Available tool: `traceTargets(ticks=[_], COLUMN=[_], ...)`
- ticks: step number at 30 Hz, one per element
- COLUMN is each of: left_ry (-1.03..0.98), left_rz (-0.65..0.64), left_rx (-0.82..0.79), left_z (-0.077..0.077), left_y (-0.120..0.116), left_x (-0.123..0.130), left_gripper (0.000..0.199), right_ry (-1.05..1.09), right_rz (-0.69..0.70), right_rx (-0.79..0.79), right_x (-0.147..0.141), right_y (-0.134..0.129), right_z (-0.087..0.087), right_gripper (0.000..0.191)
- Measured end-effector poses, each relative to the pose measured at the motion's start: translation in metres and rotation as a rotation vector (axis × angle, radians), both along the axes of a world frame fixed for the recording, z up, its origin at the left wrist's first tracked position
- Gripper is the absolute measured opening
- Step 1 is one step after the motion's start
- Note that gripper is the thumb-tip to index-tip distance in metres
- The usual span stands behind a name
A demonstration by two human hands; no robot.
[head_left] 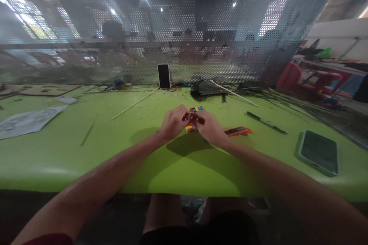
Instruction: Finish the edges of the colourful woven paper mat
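My left hand (174, 122) and my right hand (211, 125) meet near the middle of the green table. Both have their fingers closed in a pinch on a small dark reddish-brown piece (198, 117). Its full shape is hidden by my fingers. Directly behind and below it shows a block of small coloured squares (196, 109) in red, yellow, blue and black, partly covered by my hands. I cannot tell whether my fingers touch the coloured block too. Just right of my right wrist lies an orange utility knife (239, 131).
A black pen (266, 122) and a phone (319, 152) lie to the right. Another phone (164, 76) stands upright by the perforated metal screen (184, 46). Dark bristles (211, 88) and thin sticks (135, 103) lie behind my hands. A printed sheet (31, 121) lies left.
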State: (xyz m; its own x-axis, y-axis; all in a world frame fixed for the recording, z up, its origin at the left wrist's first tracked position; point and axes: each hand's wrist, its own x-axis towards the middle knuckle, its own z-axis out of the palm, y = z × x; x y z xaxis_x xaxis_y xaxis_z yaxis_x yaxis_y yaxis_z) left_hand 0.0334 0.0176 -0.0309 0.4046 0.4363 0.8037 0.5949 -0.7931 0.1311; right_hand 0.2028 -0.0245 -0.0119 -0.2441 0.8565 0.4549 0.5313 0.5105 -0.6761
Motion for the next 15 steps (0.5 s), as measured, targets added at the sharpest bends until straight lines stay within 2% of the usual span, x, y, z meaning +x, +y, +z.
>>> traceTargets(ticks=[3, 8, 15], left_ry=[0.025, 0.084, 0.156], left_rz=[-0.012, -0.087, -0.129], left_rx=[0.022, 0.028, -0.034], left_z=[-0.0001, 0.0001, 0.0014], left_y=[0.0026, 0.0055, 0.0082], left_x=[-0.0006, -0.0004, -0.0004], left_gripper=[0.014, 0.016, 0.016], right_ry=[0.130, 0.329, 0.382], right_rz=[0.029, 0.088, 0.107], right_rx=[-0.086, -0.331, -0.390], right_x=[0.0005, 0.0030, 0.0051], right_y=[0.0007, 0.0024, 0.0040], right_z=[0.0007, 0.0046, 0.0048], right_gripper=[0.021, 0.017, 0.017])
